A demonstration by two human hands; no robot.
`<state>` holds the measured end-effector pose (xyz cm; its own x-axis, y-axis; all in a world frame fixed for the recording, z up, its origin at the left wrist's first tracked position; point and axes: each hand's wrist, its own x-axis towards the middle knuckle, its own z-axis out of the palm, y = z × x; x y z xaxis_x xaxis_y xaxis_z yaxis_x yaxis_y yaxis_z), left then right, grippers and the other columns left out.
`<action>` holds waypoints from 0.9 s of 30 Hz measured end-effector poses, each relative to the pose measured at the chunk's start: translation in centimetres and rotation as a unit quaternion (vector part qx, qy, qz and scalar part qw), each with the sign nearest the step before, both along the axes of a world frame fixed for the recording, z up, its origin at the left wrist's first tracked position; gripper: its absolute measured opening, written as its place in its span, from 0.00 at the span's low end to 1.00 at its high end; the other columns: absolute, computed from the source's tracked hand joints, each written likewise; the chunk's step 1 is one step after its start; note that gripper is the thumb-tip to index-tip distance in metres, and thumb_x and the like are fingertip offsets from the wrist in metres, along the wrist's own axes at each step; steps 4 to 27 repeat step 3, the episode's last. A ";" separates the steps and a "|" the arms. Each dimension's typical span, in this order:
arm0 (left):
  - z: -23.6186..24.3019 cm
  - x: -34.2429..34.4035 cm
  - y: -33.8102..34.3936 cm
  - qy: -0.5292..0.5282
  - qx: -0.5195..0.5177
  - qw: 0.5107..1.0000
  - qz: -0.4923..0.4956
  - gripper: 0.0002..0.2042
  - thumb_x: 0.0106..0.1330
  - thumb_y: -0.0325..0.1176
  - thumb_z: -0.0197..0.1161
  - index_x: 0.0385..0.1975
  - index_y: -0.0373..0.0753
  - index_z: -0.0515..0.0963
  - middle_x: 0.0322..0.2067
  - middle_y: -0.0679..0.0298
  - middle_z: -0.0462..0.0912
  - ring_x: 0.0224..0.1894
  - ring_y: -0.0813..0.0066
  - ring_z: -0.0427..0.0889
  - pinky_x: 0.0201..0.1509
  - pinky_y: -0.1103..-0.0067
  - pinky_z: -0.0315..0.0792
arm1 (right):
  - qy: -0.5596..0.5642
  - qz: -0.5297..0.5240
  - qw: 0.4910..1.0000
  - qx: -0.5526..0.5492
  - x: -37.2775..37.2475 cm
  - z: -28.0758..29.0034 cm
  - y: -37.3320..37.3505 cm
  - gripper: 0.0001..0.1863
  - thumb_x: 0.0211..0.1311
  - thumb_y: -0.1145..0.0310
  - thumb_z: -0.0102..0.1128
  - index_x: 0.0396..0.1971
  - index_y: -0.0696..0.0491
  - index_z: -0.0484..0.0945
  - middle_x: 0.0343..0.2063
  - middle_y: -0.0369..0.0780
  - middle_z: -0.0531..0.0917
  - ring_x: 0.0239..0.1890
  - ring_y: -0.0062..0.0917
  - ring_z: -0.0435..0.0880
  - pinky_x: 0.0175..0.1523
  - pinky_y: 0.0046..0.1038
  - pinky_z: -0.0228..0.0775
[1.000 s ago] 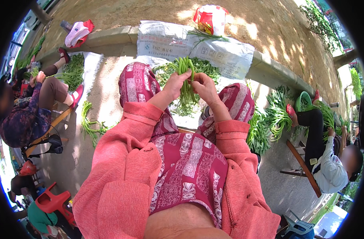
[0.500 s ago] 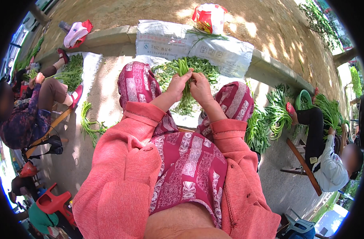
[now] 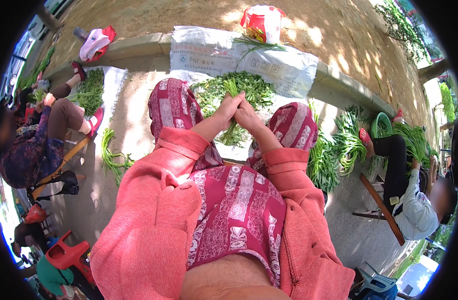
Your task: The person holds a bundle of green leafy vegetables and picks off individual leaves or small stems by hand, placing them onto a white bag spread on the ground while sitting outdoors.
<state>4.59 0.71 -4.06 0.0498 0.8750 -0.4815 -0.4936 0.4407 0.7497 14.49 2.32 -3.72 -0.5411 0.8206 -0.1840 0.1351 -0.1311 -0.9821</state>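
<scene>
Between my knees I hold a bunch of green leafy stalks [image 3: 230, 87] upright, stems at the top and leaves hanging below. My left hand [image 3: 227, 108] is closed round the middle of the bunch. My right hand [image 3: 246, 114] presses against it from the other side, its fingers meeting those of the left and partly hidden. Beneath and beyond my hands lies a pile of loose green leaves [image 3: 256, 85] on a pale woven sack [image 3: 199, 50] spread over the kerb.
Cut stems [image 3: 116, 159] lie on the ground at left. Leafy bundles [image 3: 324, 162] are heaped beside my right knee, near a green basket [image 3: 382, 125]. A red and white bag [image 3: 269, 22] stands beyond the sack. Seated people [image 3: 39, 140] handle greens on both sides.
My right hand has shifted closer against the left, and the two now press together round the bunch. The stem tops stick up in a tighter bundle.
</scene>
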 end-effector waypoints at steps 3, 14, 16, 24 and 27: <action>2.3 0.3 -0.1 0.053 -0.019 0.997 -0.045 0.22 0.64 0.45 0.55 0.54 0.44 0.59 0.45 0.58 0.71 0.47 0.70 0.72 0.50 0.74 0.67 | 0.070 -0.030 0.996 -0.038 0.4 -3.6 1.2 0.14 0.61 0.75 0.44 0.46 0.60 0.70 0.39 0.42 0.76 0.42 0.25 0.73 0.46 0.25 0.67; 2.3 0.3 -0.1 0.053 -0.019 0.997 -0.045 0.22 0.64 0.45 0.55 0.54 0.44 0.59 0.45 0.58 0.71 0.47 0.70 0.72 0.50 0.74 0.67 | 0.070 -0.030 0.996 -0.038 0.4 -3.6 1.2 0.14 0.61 0.75 0.44 0.46 0.60 0.70 0.39 0.42 0.76 0.42 0.25 0.73 0.46 0.25 0.67; 2.3 0.3 -0.1 0.053 -0.019 0.997 -0.045 0.22 0.64 0.45 0.55 0.54 0.44 0.59 0.45 0.58 0.71 0.47 0.70 0.72 0.50 0.74 0.67 | 0.070 -0.030 0.996 -0.038 0.4 -3.6 1.2 0.14 0.61 0.75 0.44 0.46 0.60 0.70 0.39 0.42 0.76 0.42 0.25 0.73 0.46 0.25 0.67; 2.3 0.3 -0.1 0.053 -0.019 0.997 -0.045 0.22 0.64 0.45 0.55 0.54 0.44 0.59 0.45 0.58 0.71 0.47 0.70 0.72 0.50 0.74 0.67 | 0.070 -0.030 0.996 -0.038 0.4 -3.6 1.2 0.14 0.61 0.75 0.44 0.46 0.60 0.70 0.39 0.42 0.76 0.42 0.25 0.73 0.46 0.25 0.67; 2.3 0.3 -0.1 0.053 -0.019 0.997 -0.045 0.22 0.64 0.45 0.55 0.54 0.44 0.59 0.45 0.58 0.71 0.47 0.70 0.72 0.50 0.74 0.67 | 0.070 -0.030 0.996 -0.038 0.4 -3.6 1.2 0.14 0.61 0.75 0.44 0.46 0.60 0.70 0.39 0.42 0.76 0.42 0.25 0.73 0.46 0.25 0.67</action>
